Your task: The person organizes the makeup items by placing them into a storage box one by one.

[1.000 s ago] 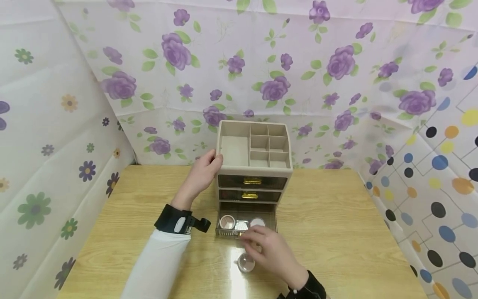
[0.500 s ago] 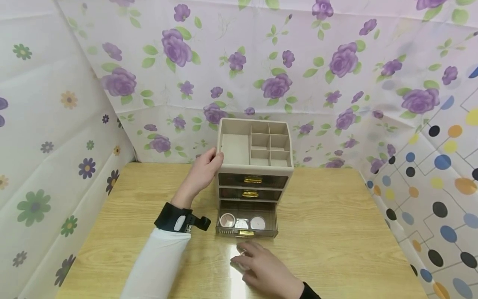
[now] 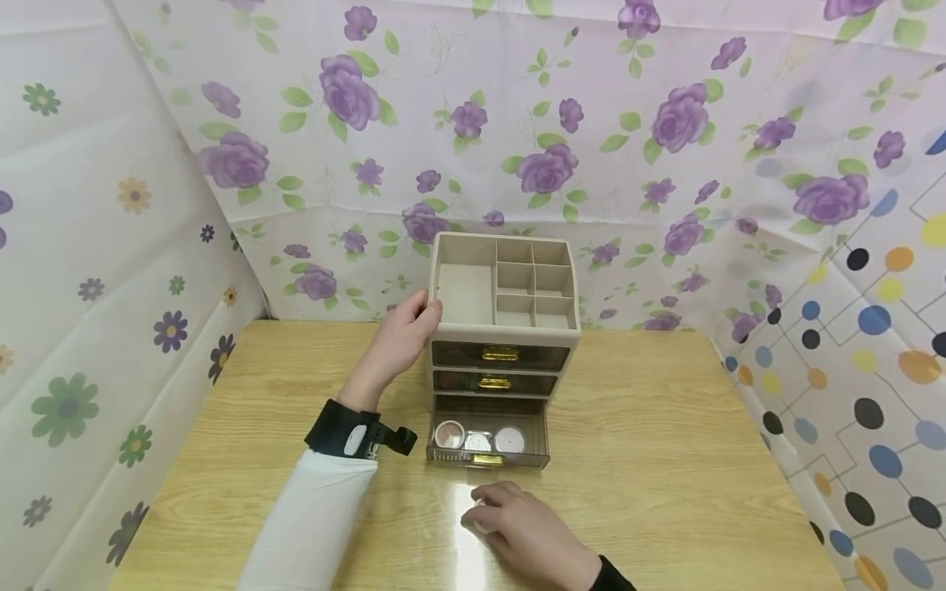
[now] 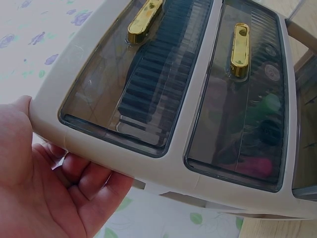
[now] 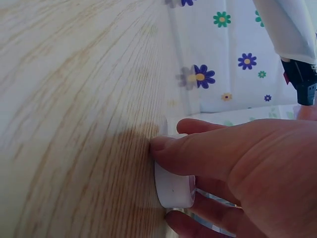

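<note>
The small white round jar sits on the desk at 6 o'clock from the organizer, just in front of its open bottom drawer. The right hand covers it, thumb and fingers curled round its rim, a narrow grip holding the jar. To lift it cleanly, a level pinch on opposite sides looks best, clearing the drawer's front edge. The hand lies palm down, wrist low at 5 o'clock. The left hand grips the organizer's upper corner at 9 o'clock, steadying it.
</note>
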Motion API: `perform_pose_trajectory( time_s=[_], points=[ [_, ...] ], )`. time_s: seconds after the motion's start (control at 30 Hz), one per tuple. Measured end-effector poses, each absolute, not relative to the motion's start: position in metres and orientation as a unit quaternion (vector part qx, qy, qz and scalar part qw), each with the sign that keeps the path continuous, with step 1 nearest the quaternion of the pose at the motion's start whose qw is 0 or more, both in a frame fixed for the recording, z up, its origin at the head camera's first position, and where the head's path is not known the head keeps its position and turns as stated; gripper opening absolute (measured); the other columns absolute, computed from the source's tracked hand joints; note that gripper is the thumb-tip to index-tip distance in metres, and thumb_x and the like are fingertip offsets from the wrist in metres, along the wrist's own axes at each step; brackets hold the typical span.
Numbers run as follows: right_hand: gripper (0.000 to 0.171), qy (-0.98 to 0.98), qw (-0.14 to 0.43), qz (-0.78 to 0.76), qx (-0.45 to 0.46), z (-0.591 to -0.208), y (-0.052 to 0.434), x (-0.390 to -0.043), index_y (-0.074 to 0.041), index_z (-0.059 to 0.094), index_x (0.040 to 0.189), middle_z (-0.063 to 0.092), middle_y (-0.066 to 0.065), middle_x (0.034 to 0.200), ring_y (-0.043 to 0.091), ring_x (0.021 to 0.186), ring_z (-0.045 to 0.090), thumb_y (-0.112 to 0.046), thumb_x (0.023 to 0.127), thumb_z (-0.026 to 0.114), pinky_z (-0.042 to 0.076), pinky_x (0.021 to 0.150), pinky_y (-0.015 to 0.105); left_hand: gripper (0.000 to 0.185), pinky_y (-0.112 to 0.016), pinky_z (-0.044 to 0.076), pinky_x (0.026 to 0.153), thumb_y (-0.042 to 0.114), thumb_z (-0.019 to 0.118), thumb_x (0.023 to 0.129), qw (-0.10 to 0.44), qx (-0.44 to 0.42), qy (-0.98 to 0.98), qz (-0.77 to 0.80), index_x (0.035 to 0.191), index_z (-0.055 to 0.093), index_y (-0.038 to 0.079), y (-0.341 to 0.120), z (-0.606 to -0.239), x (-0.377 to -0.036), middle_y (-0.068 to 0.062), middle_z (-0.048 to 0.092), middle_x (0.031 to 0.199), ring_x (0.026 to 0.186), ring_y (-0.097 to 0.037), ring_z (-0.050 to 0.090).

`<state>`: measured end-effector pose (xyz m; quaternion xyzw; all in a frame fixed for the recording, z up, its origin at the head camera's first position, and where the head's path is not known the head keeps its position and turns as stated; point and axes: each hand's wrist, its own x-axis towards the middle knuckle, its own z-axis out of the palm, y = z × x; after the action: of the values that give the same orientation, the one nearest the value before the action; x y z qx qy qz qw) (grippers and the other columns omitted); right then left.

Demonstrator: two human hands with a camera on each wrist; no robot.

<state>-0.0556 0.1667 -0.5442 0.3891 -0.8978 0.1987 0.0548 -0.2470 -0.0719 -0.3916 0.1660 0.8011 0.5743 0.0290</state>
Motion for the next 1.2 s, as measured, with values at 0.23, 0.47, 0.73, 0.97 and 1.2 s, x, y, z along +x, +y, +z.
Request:
perform_pose_trajectory(
  time_s=[0.23, 0.47, 0.73, 0.97, 1.2],
  points=[
    [0.020, -0.898, 0.047, 0.203, 0.386, -0.544, 0.167, -0.056, -0.023, 0.078, 0.118, 0.072, 0.004, 0.129, 0.022, 0.122, 0.067, -0.014, 0.100, 0.077, 0.056, 0.102, 0.039, 0.035, -0.043, 0.040, 0.072, 0.041, 0.044, 0.115, 0.032, 0.165, 0.802, 0.573, 0.115, 0.058, 0.009, -0.072, -0.391, -0.247, -0.015, 0.048, 0.091, 0.080, -0.031, 0.048],
    [0.030, -0.898, 0.028, 0.201, 0.390, -0.541, 0.169, -0.058, -0.023, 0.076, 0.127, 0.071, 0.001, 0.128, 0.019, 0.120, 0.066, -0.016, 0.097, 0.080, 0.056, 0.100, 0.037, 0.035, -0.043, 0.041, 0.071, 0.041, 0.043, 0.115, 0.033, 0.168, 0.800, 0.575, 0.114, 0.058, 0.009, -0.073, -0.392, -0.247, -0.014, 0.048, 0.090, 0.079, -0.030, 0.048],
    [0.040, -0.903, -0.003, 0.202, 0.379, -0.529, 0.173, -0.061, -0.021, 0.068, 0.142, 0.068, 0.002, 0.136, 0.020, 0.124, 0.065, -0.030, 0.104, 0.073, 0.055, 0.102, 0.040, 0.036, -0.041, 0.036, 0.067, 0.041, 0.042, 0.115, 0.034, 0.176, 0.799, 0.574, 0.104, 0.053, 0.008, -0.073, -0.392, -0.246, -0.013, 0.043, 0.082, 0.069, -0.029, 0.040],
    [0.041, -0.891, -0.004, 0.240, 0.384, -0.512, 0.175, -0.072, -0.019, 0.067, 0.143, 0.068, 0.002, 0.140, 0.017, 0.125, 0.065, -0.027, 0.103, 0.074, 0.054, 0.104, 0.038, 0.036, -0.042, 0.038, 0.069, 0.042, 0.042, 0.115, 0.035, 0.174, 0.800, 0.573, 0.110, 0.055, 0.009, -0.072, -0.391, -0.246, -0.013, 0.044, 0.085, 0.073, -0.029, 0.043],
    [0.042, -0.884, 0.010, 0.287, 0.369, -0.491, 0.177, -0.087, -0.015, 0.067, 0.142, 0.069, 0.001, 0.137, 0.015, 0.117, 0.067, -0.021, 0.102, 0.076, 0.056, 0.101, 0.037, 0.035, -0.042, 0.038, 0.070, 0.041, 0.043, 0.115, 0.035, 0.171, 0.801, 0.573, 0.109, 0.055, 0.009, -0.072, -0.390, -0.245, -0.013, 0.044, 0.085, 0.073, -0.030, 0.043]
  ],
)
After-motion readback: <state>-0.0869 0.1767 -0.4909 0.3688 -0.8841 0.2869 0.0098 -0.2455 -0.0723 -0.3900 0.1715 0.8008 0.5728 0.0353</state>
